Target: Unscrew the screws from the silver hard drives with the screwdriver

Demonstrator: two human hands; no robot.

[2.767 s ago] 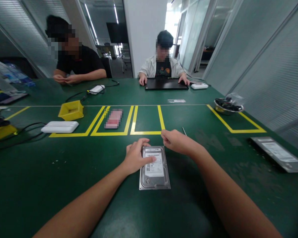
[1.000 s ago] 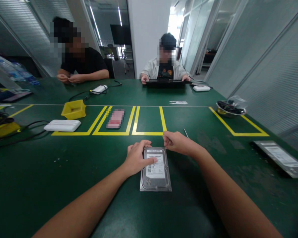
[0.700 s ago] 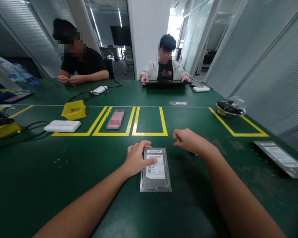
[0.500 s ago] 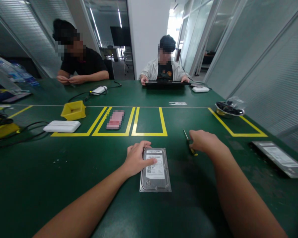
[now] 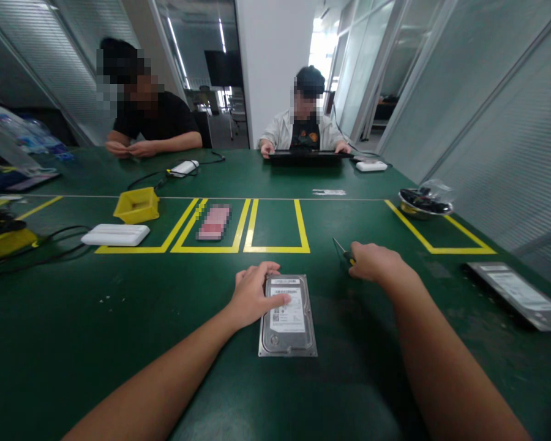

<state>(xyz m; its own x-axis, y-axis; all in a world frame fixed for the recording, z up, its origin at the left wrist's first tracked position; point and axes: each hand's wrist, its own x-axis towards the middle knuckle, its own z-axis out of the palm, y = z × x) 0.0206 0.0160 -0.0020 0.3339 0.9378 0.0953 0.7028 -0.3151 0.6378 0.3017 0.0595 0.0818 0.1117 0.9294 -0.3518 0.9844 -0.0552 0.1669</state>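
A silver hard drive (image 5: 294, 340) with a white label lies flat on the green table, in front of me. My left hand (image 5: 253, 297) grips its upper left side, with the thumb across the label and the fingers around the far edge. To the right of the drive, my right hand (image 5: 371, 263) is closed around the handle of a screwdriver (image 5: 342, 248). Its thin metal shaft points up and left, apart from the drive. Most of the handle is hidden by the fingers.
A second hard drive (image 5: 517, 294) lies at the right. Farther back are a metal bowl (image 5: 425, 212), a yellow bin (image 5: 136, 207), a pink pixelated object (image 5: 215, 222) and a white power strip (image 5: 116, 234) with cables. Two people sit across the table, one holding a dark panel (image 5: 307, 157).
The screwdriver has turned in my right hand; its handle end has swung up into the fingers and its tip now points farther left. My left hand and the hard drive stay put.
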